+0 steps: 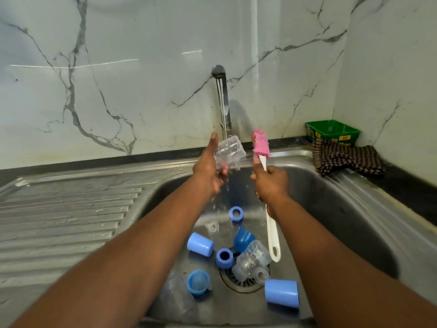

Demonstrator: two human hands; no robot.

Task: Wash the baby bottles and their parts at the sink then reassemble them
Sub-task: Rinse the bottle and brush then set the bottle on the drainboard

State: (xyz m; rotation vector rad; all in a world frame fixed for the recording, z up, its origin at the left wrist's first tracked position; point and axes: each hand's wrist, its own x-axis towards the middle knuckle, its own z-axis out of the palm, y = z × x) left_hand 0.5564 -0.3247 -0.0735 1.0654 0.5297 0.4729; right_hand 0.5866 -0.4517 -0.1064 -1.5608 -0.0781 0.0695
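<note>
Two hands are up under the running tap [221, 91]. The left hand [209, 165] grips a clear bottle [229, 151] with the stream falling onto it. The right hand [270, 183] is curled round the white handle of a bottle brush [261, 144], its pink sponge head raised just beside the bottle. Down in the sink [343, 209], blue caps, blue rings and another clear bottle [251, 261] lie scattered around the drain. A checked cloth [346, 159] sits at the corner.
</note>
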